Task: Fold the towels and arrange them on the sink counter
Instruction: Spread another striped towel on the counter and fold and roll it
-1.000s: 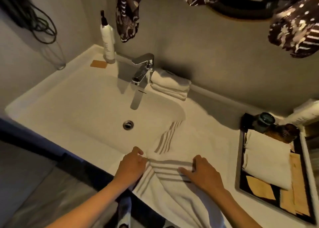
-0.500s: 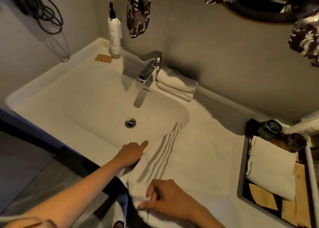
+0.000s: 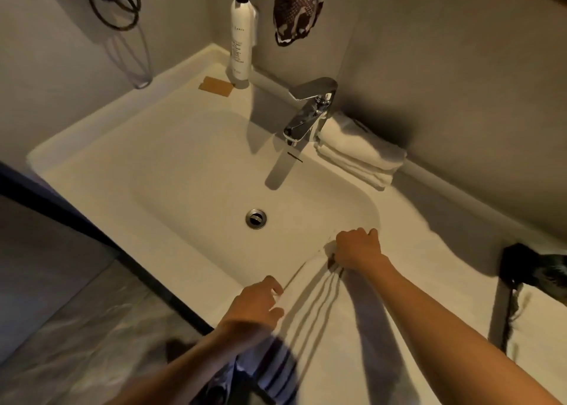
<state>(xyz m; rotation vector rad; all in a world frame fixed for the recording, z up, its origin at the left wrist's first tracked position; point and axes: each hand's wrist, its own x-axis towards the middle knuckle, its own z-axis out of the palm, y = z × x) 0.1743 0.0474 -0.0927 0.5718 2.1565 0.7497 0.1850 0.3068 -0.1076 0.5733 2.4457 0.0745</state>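
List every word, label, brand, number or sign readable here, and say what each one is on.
Bottle, upper part: one short line of dark spaced letters, too small and blurred to read.
Bottle, lower part: a block of fine print, unreadable.
Tap, striped towel, folded towels, brown card by the bottle: no text visible.
Nothing here can be quoted with confidence.

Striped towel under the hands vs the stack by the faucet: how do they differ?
The striped towel lies spread over the counter's front edge, both hands on it; the folded stack sits untouched behind the faucet. The striped towel shows dark stripes; the stack looks plain. Both are white.
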